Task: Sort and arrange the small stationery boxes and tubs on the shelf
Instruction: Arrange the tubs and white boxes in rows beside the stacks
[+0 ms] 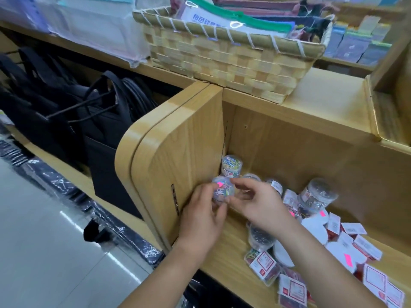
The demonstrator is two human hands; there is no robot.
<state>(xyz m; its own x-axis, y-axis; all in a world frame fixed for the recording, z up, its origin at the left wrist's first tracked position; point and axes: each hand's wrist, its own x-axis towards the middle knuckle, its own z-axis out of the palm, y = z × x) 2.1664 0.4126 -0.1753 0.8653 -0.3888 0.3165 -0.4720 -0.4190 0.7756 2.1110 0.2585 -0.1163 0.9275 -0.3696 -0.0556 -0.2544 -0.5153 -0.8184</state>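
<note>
I observe left hand point(201, 210) and right hand point(258, 203) gripping one clear tub of coloured clips point(222, 191). A second tub point(231, 166) stands upright just behind.

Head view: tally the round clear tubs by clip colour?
Multicoloured: 2, held tub, corner tub.
Silver: 1, silver tub.
Dark: 1, dark tub.
Cannot tell: 2, rear tub, labelled tub.
Total: 6.

Stationery shop: price-stickered tubs point(317, 194), hanging bags point(66, 112).
</note>
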